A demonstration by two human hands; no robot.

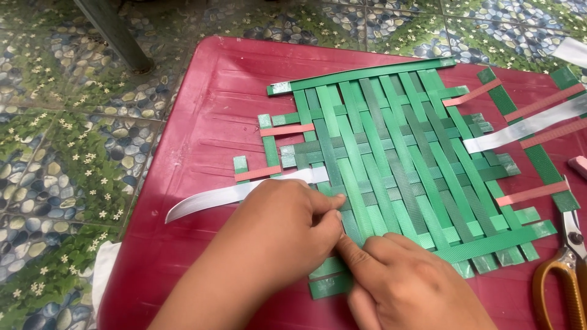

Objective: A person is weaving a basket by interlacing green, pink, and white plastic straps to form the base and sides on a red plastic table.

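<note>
A mat woven of green plastic strips (397,153) lies on a dark red plastic table (202,122). Pink strips (287,129) and a silver-white strip (232,194) run crosswise through it and stick out at both sides. My left hand (275,229) rests on the mat's near left corner, its fingertips pinching a green strip there. My right hand (409,284) lies beside it, thumb and forefinger pressed against the same strip at the near edge. Both hands hide the mat's near left corner.
Scissors with orange handles (565,269) lie at the table's right edge. A second silver-white strip (526,128) and more green and pink strips (538,153) stretch off to the right. A grey post (116,33) stands on the pebble-patterned tile floor (67,153) beyond the table.
</note>
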